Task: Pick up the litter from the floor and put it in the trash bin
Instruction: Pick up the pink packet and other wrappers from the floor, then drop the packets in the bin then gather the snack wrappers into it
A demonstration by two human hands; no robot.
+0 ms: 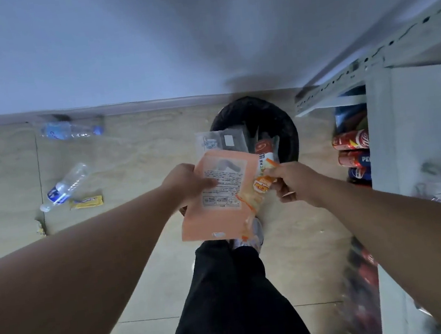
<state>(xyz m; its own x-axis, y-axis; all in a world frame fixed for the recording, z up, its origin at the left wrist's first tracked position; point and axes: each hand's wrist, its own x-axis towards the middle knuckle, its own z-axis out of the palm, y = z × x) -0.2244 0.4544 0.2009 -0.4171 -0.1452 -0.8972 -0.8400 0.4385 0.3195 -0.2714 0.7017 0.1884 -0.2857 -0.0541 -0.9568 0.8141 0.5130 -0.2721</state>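
left hand [185, 181] grip clamped on peach packet [217, 195] | right hand [293, 180] grip pinching orange wrapper [260, 187] | both just before trash bin [286, 128], seemingly for dropping | bottles beyond bin's left

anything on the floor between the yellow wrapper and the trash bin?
Head view: bare tile between the yellow wrapper and the trash bin; only the left hand overlaps that stretch.

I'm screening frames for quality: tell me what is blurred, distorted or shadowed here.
Head view: wide-angle bend curves the skirting and stretches both forearms; the shelf and cans at right are smeared by motion blur; a soft dark shadow lies on the wall above the bin; light is dim and bluish; the left hand, right hand and packets are fairly sharp.
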